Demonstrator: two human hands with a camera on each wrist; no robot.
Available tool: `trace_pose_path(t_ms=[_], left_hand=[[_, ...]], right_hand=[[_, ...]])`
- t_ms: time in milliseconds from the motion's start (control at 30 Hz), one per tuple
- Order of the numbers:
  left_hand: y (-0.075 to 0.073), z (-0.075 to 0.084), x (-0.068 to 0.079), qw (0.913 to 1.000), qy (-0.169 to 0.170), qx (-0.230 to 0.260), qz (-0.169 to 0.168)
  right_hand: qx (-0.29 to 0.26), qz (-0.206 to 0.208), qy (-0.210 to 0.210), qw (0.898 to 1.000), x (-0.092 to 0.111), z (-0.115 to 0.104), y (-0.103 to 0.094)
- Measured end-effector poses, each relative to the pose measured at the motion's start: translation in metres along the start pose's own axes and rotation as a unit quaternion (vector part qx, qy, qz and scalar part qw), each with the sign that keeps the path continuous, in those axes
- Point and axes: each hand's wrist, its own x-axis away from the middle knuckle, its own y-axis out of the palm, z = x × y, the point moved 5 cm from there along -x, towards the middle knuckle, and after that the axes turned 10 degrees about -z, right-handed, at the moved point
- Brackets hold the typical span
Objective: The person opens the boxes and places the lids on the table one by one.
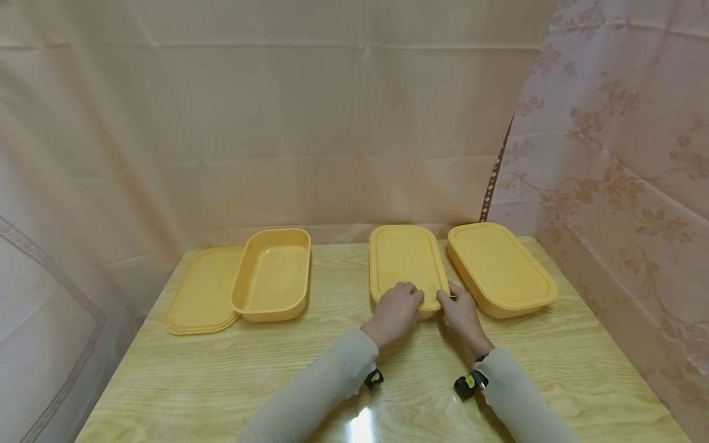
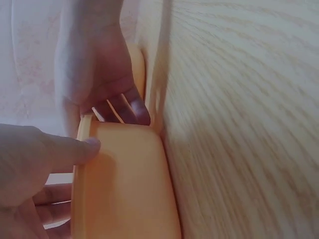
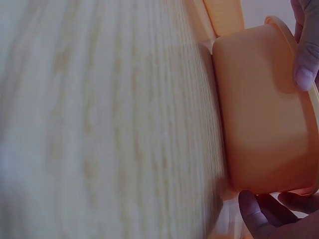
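A yellow rectangular food container (image 1: pixel 407 258) with its lid on lies in front of me on the table, right of the middle. My left hand (image 1: pixel 396 311) grips its near edge; in the left wrist view the thumb (image 2: pixel 89 148) presses the front wall beneath the rim, while the other fingers lie over the lid side. At the near right corner my right hand (image 1: pixel 461 314) holds the same container. Its fingers (image 2: pixel 134 107) reach along the right side wall. Part of the right thumb's contact is hidden in the wrist views.
Close on the right stands a second lidded yellow container (image 1: pixel 501 264), angled. To the left is an uncovered yellow container (image 1: pixel 271 277), overlapping a loose yellow lid (image 1: pixel 202 295) that lies flat on the wooden table (image 1: pixel 266 381). Curtains (image 1: pixel 332 123) hang behind and at both sides.
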Motion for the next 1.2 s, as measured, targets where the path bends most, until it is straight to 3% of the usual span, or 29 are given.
trace_pose_path(t_ms=[267,567,700,933,1200], left_hand=[[-0.002,0.004,-0.002,0.9991,0.013,-0.038,0.015],[-0.007,0.008,-0.007,0.9971,0.004,-0.057,-0.052],[-0.007,0.013,-0.007,0.9955,0.016,-0.079,-0.051],[-0.006,0.015,-0.008,0.9929,0.023,-0.109,-0.043],[-0.007,0.014,-0.007,0.9937,0.029,-0.101,-0.037]], right_hand=[[-0.006,-0.005,-0.001,1.000,-0.001,0.001,0.000],[-0.052,-0.037,0.023,0.998,-0.004,0.004,0.000],[-0.083,-0.044,0.025,0.995,-0.002,0.008,-0.003],[-0.084,-0.094,-0.012,0.992,-0.003,0.012,-0.006],[-0.056,-0.153,-0.054,0.985,-0.005,0.014,-0.011]])
